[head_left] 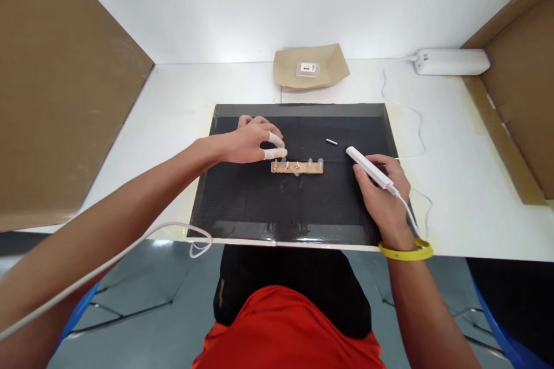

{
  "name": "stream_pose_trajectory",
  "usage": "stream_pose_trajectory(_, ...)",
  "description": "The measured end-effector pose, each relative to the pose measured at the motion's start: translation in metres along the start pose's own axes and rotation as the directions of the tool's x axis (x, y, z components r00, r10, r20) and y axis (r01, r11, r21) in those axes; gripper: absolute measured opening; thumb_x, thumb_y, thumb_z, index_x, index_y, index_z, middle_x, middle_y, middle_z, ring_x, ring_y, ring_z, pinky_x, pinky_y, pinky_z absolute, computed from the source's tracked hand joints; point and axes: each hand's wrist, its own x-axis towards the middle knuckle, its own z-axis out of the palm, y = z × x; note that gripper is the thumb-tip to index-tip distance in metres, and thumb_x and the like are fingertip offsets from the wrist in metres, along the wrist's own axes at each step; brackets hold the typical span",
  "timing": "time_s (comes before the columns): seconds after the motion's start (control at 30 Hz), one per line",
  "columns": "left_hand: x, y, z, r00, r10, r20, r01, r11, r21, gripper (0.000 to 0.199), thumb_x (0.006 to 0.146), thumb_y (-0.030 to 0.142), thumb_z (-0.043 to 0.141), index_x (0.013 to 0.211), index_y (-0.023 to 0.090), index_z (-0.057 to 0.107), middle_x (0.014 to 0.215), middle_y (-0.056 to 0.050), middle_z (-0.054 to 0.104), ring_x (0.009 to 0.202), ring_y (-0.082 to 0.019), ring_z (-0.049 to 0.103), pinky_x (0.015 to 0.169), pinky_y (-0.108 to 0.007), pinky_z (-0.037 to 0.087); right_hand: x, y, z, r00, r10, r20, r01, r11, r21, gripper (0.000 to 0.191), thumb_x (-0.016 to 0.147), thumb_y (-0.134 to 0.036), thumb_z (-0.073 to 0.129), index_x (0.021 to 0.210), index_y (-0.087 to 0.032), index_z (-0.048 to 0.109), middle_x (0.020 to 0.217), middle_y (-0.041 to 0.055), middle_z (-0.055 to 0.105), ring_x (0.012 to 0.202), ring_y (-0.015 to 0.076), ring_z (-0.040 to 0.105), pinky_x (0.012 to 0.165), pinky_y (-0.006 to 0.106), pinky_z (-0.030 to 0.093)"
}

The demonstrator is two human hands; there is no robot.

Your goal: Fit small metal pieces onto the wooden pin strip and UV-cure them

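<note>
Two fingertips of our left hand [284, 149], each in a white cover, stand a narrow gap apart at the left end of one wooden strip [304, 169]; we cannot tell whether they grip anything, and the other fingers curl loosely. Our right hand [386, 190] closes around one white pen-like device [367, 167], its tip pointing up and left, with one white cable [407, 207] running from its lower end. On the strip, which lies near the middle of one black mat [259, 202], we count five small upright pieces in a row, at least the two on the right looking clear. Between the strip and the device, farther back, we see one short white stick [331, 142]. One yellow wristband [405, 250] circles our right wrist. Behind the mat sits one tan paper tray [288, 72] with one labelled clear box [307, 70] in it, and at the far right one white power strip [452, 62]
</note>
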Motion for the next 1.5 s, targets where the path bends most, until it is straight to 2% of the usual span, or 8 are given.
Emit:
stream_pose_trajectory(0.3, 0.034, 0.003, -0.021, 0.976, 0.072, 0.204, -0.085, 0.995, 0.056, 0.063, 0.088, 0.081, 0.056, 0.112, 0.029, 0.082, 0.127, -0.005, 0.075, 0.118, -0.028, 0.062, 0.107, -0.041, 0.024, -0.003, -0.003, -0.002, 1.000, 0.022, 0.006, -0.022, 0.998, -0.053, 0.032, 0.085, -0.048, 0.073, 0.108, -0.025, 0.073, 0.105, 0.0061, 0.074, 0.090, 0.0236, 0.067, 0.090, 0.043, 0.055)
stream_pose_trajectory(0.5, 0.043, -0.006, -0.016, 0.978, 0.140, 0.157, -0.144, 0.989, 0.017, 0.048, 0.083, 0.077, 0.068, 0.097, 0.034, 0.085, 0.110, -0.001, 0.076, 0.107, -0.026, 0.063, 0.101, -0.042, 0.031, -0.004, -0.008, -0.003, 0.999, 0.043, 0.005, -0.043, 0.994, -0.103, 0.033, 0.086, -0.050, 0.072, 0.107, -0.025, 0.073, 0.103, 0.0058, 0.073, 0.091, 0.0246, 0.067, 0.089, 0.044, 0.055)
stream_pose_trajectory(0.63, 0.044, -0.020, -0.006, 0.975, 0.200, 0.095, -0.195, 0.979, -0.066, 0.054, 0.087, 0.081, 0.060, 0.095, 0.034, 0.086, 0.107, -0.003, 0.073, 0.107, -0.026, 0.060, 0.102, -0.044, 0.031, -0.005, -0.011, -0.004, 0.999, 0.042, 0.001, -0.041, 0.989, -0.142, 0.032, 0.086, -0.050, 0.074, 0.106, -0.025, 0.072, 0.102, 0.0058, 0.073, 0.090, 0.0250, 0.068, 0.088, 0.044, 0.056)
stream_pose_trajectory(0.77, 0.043, -0.029, -0.001, 0.950, 0.304, 0.074, -0.293, 0.947, -0.133, 0.028, 0.092, 0.059, 0.072, 0.102, 0.037, 0.085, 0.105, -0.003, 0.069, 0.106, -0.026, 0.059, 0.106, -0.047, 0.028, -0.006, -0.011, -0.006, 0.999, 0.050, -0.008, -0.050, 0.985, -0.166, 0.032, 0.086, -0.051, 0.075, 0.106, -0.026, 0.073, 0.103, 0.0055, 0.073, 0.093, 0.0258, 0.068, 0.090, 0.045, 0.055)
stream_pose_trajectory(0.83, 0.042, -0.030, -0.001, 0.939, 0.330, 0.096, -0.320, 0.941, -0.106, 0.015, 0.091, 0.042, 0.074, 0.100, 0.037, 0.085, 0.106, -0.003, 0.069, 0.107, -0.027, 0.058, 0.107, -0.047, 0.029, -0.007, -0.011, -0.006, 0.999, 0.045, -0.011, -0.046, 0.984, -0.173, 0.031, 0.086, -0.052, 0.075, 0.104, -0.026, 0.074, 0.102, 0.0050, 0.073, 0.093, 0.0254, 0.068, 0.089, 0.044, 0.055)
stream_pose_trajectory(0.93, 0.041, -0.028, -0.004, 0.934, 0.330, 0.141, -0.324, 0.944, -0.064, 0.019, 0.093, 0.032, 0.067, 0.095, 0.036, 0.085, 0.111, -0.003, 0.071, 0.111, -0.028, 0.057, 0.109, -0.049, 0.030, -0.007, -0.011, -0.006, 0.999, 0.042, -0.024, -0.046, 0.982, -0.185, 0.034, 0.085, -0.056, 0.076, 0.101, -0.026, 0.075, 0.098, 0.0044, 0.073, 0.089, 0.0246, 0.068, 0.086, 0.043, 0.054)
stream_pose_trajectory(1.13, 0.032, -0.024, -0.008, 0.961, 0.250, 0.121, -0.248, 0.968, -0.031, 0.023, 0.092, 0.033, 0.061, 0.094, 0.031, 0.083, 0.120, -0.005, 0.071, 0.120, -0.032, 0.058, 0.124, -0.057, 0.023, -0.007, -0.013, -0.007, 0.998, 0.056, -0.011, -0.057, 0.978, -0.202, 0.033, 0.086, -0.056, 0.075, 0.101, -0.027, 0.074, 0.099, 0.0061, 0.072, 0.090, 0.0264, 0.068, 0.086, 0.045, 0.053)
stream_pose_trajectory(1.5, 0.011, -0.027, -0.012, 0.964, 0.233, 0.127, -0.226, 0.972, -0.069, 0.040, 0.095, 0.027, 0.051, 0.121, 0.041, 0.078, 0.144, -0.003, 0.064, 0.139, -0.033, 0.047, 0.123, -0.057, 0.024, -0.006, -0.008, -0.008, 1.000, 0.024, 0.012, -0.021, 0.982, -0.190, 0.031, 0.087, -0.054, 0.075, 0.103, -0.026, 0.074, 0.102, 0.0057, 0.072, 0.095, 0.0277, 0.068, 0.092, 0.046, 0.053)
